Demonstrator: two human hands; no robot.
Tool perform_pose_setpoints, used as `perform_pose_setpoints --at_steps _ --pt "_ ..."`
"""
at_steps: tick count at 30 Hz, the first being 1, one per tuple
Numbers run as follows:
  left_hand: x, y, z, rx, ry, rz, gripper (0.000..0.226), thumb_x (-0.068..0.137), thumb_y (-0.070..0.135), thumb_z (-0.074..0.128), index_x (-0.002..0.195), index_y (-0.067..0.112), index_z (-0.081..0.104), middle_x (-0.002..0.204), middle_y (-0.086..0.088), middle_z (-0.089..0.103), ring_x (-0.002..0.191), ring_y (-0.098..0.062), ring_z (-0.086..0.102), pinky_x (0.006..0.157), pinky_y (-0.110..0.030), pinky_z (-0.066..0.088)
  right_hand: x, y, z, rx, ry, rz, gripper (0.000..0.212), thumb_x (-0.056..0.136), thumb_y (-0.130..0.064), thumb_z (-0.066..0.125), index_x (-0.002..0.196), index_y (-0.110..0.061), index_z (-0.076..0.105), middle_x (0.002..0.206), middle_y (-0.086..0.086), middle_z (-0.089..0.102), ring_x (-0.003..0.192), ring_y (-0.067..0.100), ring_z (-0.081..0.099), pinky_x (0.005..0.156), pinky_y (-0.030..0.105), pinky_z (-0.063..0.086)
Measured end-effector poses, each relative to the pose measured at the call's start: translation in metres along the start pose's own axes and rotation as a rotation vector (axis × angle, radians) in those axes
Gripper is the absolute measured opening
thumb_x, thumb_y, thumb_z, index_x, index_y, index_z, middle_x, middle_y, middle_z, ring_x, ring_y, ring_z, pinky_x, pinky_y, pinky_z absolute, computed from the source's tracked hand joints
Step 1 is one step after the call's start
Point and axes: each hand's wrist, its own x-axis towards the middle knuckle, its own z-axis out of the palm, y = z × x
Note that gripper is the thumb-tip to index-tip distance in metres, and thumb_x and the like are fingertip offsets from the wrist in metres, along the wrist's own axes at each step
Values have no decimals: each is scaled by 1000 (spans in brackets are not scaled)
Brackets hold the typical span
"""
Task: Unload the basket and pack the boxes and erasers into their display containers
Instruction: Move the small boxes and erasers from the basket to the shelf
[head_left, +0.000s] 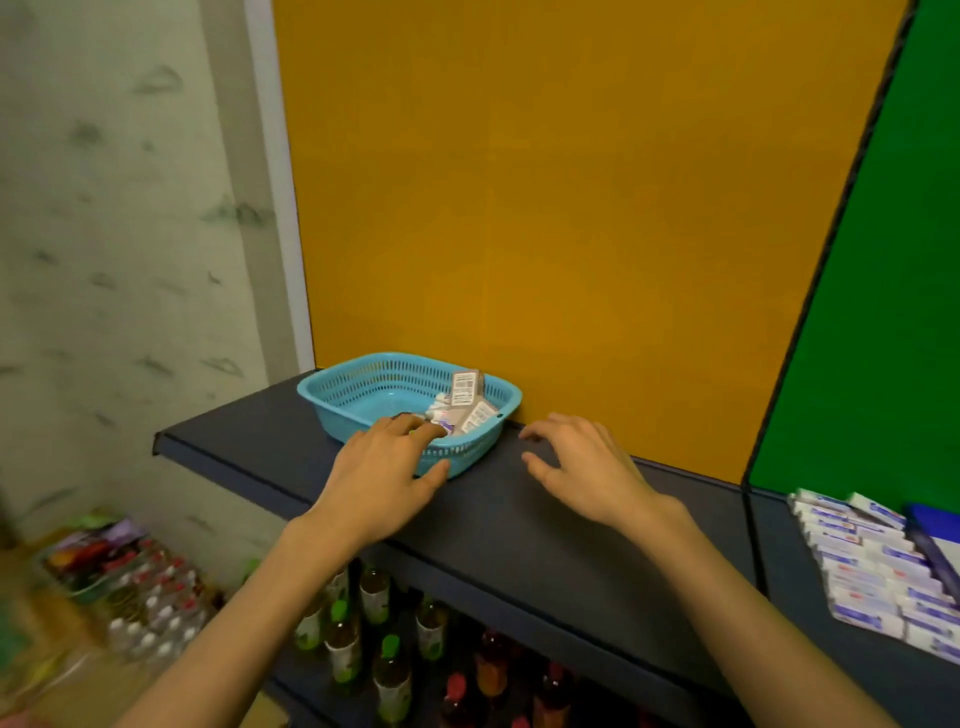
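A light blue plastic basket (358, 387) stands on the dark shelf (509, 525) against the orange back panel. Small grey boxes (466, 388) and white erasers (441, 413) lie in its right half. My left hand (387, 470) rests over the basket's near rim, fingers reaching inside onto the items and thumb against the outer wall. My right hand (587, 467) hovers just right of the basket with fingers spread and holds nothing. Rows of white and blue boxes (872, 566) fill a display container at the far right of the shelf.
A blue-edged container (935, 545) sits at the right edge beside the rows. Below the shelf stand several bottles (384, 639) with green and red caps. More bottles and packaged goods (124, 577) lie on the floor at the left. A green panel (883, 260) rises at the right.
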Motion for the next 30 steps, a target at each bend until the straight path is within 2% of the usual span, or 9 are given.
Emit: perform_pose_setpoints --at_steps 5,10,13,17,19,23,27,30 --pt "-18 -70 -5 -39 -5 -14 50 98 55 42 145 37 44 147 10 47 130 -15 46 97 -38 48 28 -54 17 4 -8 19 31 96 -38 57 125 -27 62 122 -6 63 112 18 59 86 37 50" --pt "-8 -118 -10 -84 25 -1 49 98 54 44 144 35 46 143 11 50 128 -14 47 95 -37 49 59 -84 29 -30 -16 35 28 96 -36 57 122 -26 64 124 -6 63 106 16 61 73 30 46" --pt "7 -141 -8 -139 45 5 48 98 53 46 143 33 47 141 11 52 129 -14 47 94 -38 51 80 -88 39 -42 -26 65 29 96 -36 56 121 -25 64 125 -5 64 107 16 61 76 33 50" --pt "35 -168 6 -214 40 17 45 98 52 48 139 35 50 140 12 52 129 -12 47 93 -38 52 111 -81 58 -44 -23 102 30 95 -38 58 122 -26 63 124 -6 64 108 14 60 76 29 45" --pt "51 -179 14 -246 20 25 43 97 52 50 137 36 52 139 11 53 128 -11 48 92 -38 52 127 -77 70 -6 -30 119 28 94 -38 61 119 -28 64 123 -6 64 107 13 60 80 31 48" --pt "94 -201 23 -278 -85 52 37 96 50 54 131 37 57 137 11 55 125 -12 51 95 -42 51 158 -70 90 88 -54 167 22 92 -37 63 113 -30 67 119 -7 67 87 11 64 76 38 54" --pt "147 -218 32 -308 -251 162 29 93 48 61 120 36 65 123 13 64 105 -6 60 88 -40 54 186 -55 104 82 -63 170 21 93 -36 63 112 -30 67 119 -11 65 96 11 62 78 37 56" --pt "174 -227 45 -427 -425 229 24 91 39 68 114 30 70 110 11 69 98 -4 63 88 -34 54 200 -43 114 107 -79 169 18 92 -36 65 109 -31 68 115 -12 66 99 10 62 82 39 57"
